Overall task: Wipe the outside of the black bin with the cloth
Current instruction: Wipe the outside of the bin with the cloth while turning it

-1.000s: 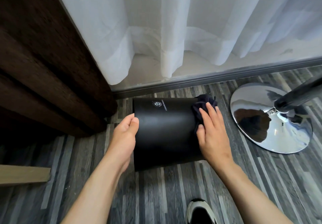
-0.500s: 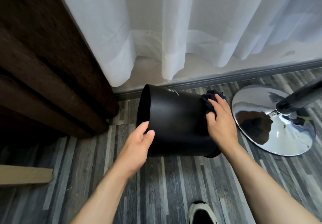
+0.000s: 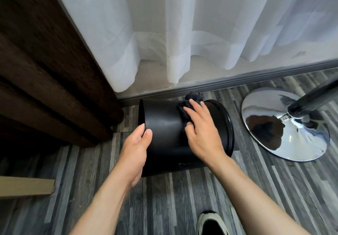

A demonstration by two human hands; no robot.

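- One dark brown curtain [image 3: 42,70], heavy and coarse-woven, hanging in thick folds at far left down to the floor.
- One pale wooden piece [image 3: 25,186], flat and straight-edged, lying on the floor at lower left; what it belongs to cannot be told.
- One floor [image 3: 164,207], grey wood-look planks in mixed light and dark strips, running under everything.
- One white sheer curtain [image 3: 182,33], thin and pleated, its hem ending just above a pale ledge behind a grey skirting strip [image 3: 237,80].
- One left hand [image 3: 134,152], bare, clasped on the open rim of the bin, thumb on the outer wall and fingers curled round the edge.
- One black bin [image 3: 162,125], round, smooth, faintly glossy; tipped on its side on the floor, mouth to the left, ridged base to the right, just in front of the skirting, between dark curtain and chrome base.
- One cloth [image 3: 193,98], dark navy, soft and crumpled, on the upper wall of the bin near its base.
- One right hand [image 3: 201,130], bare, fingers spread flat, pressing the cloth against the bin.
- One shoe [image 3: 212,223], black with pale trim, at the bottom edge.
- One chrome base [image 3: 285,125], a mirror-bright round disc resting on the floor right of the bin, carrying one dark pole [image 3: 314,97].
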